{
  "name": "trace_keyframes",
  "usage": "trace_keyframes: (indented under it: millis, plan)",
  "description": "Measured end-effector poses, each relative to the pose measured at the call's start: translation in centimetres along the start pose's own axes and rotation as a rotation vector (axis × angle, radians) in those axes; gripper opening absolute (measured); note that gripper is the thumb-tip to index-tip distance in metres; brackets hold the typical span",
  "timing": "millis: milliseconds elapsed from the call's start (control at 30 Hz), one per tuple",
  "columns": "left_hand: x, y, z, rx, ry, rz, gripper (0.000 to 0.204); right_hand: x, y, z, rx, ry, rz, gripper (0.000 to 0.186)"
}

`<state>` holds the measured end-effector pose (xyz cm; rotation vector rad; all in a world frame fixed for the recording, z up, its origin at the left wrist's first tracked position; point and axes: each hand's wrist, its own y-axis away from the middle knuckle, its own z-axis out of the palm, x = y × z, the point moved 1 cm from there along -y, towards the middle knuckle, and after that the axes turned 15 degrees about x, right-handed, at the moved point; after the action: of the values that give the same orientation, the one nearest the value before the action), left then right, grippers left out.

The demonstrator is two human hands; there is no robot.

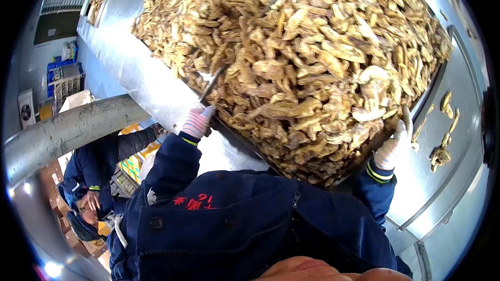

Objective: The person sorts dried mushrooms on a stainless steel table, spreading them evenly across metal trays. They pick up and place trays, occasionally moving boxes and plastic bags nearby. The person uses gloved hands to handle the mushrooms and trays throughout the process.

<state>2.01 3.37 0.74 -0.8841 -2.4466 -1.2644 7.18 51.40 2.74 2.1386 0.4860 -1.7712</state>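
Note:
A large metal tray [244, 144] heaped with yellowish-brown slices [333, 57], which look like mushroom pieces, lies right in front of my body. My left hand [197, 123], in a striped knit glove, is closed round the tray's near left corner. On the right, my gloved right hand [390, 148] grips the side of the same tray close to its near right corner; the undersides of its fingers are hidden. A thin metal rim [212, 84] divides this heap from a second heap of slices [182, 26] on the left.
Both heaps rest on a shiny steel table [117, 36]. Loose slices [440, 156] lie on the metal surface at right, beside a rail [466, 54]. A thick pipe [78, 135] crosses at left. Beyond it is another person [96, 166] in dark clothes, near stacked crates [67, 80].

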Motion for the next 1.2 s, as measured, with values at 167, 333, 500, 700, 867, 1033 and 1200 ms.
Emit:
trace_keyframes:
  millis: [167, 333, 500, 700, 867, 1033, 1200]
  plan:
    - [-1.1, -1.3, 0.7, 0.143, -0.039, 0.082, 0.050, 0.4, -0.3, -0.5, -0.061, -0.028, -0.120, 0.040]
    - [0.9, -1.6, 1.5, 0.234, -0.128, -0.011, 0.051, 2.8, -3.7, -0.7, -0.001, -0.049, -0.268, 0.047]
    - [0.7, -1.4, 0.9, 0.122, 0.002, 0.081, 0.047, 3.7, -6.8, -0.4, -0.022, -0.201, -0.249, 0.059]
    - [-0.5, -1.4, 1.5, 0.184, 0.043, 0.080, 0.044, 4.0, -5.8, 0.3, 0.038, -0.340, -0.141, 0.066]
    - [0.4, -1.5, 0.7, 0.197, -0.035, 0.120, 0.042, 3.3, -3.7, -0.6, 0.020, -0.390, -0.073, 0.064]
    - [-1.0, -4.1, 0.7, 0.464, 0.134, 0.199, 0.041, 5.6, -4.0, -0.4, -0.018, -0.336, -0.160, 0.056]
    - [1.8, -9.8, 0.7, 0.492, -0.086, 0.442, 0.045, 3.6, -5.8, 2.4, -0.098, -0.182, -0.306, 0.050]
